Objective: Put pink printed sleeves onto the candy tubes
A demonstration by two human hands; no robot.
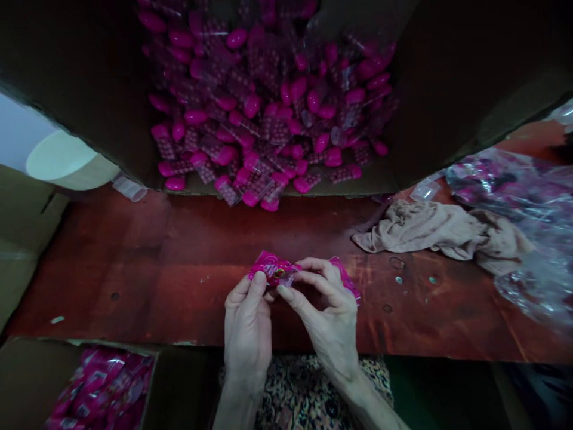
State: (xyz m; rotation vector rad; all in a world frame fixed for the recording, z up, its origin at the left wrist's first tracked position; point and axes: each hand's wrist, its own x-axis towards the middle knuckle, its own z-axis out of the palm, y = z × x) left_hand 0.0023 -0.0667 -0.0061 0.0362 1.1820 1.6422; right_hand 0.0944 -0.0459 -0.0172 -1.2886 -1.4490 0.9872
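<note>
Just above the red-brown table, my left hand [248, 319] pinches a shiny pink printed wrapper [270, 264] between thumb and fingers. My right hand [324, 304] grips the same wrapper from its right end, thumb and fingers pressed together. Whether anything is inside the wrapper I cannot make out. Another pink wrapper [347, 280] shows behind my right hand, partly hidden by it; whether the hand touches it I cannot tell. Beyond my hands, a tipped cardboard box [443, 77] holds many small clear containers with pink caps [253, 161] and small beads inside.
A crumpled cloth [430, 230] and a clear plastic bag of pink items [514, 185] lie at the right. At lower left, an open carton [27, 373] holds pink packets [107, 382]. A white round tub [67, 161] and a small clear cup [129, 188] stand at the left.
</note>
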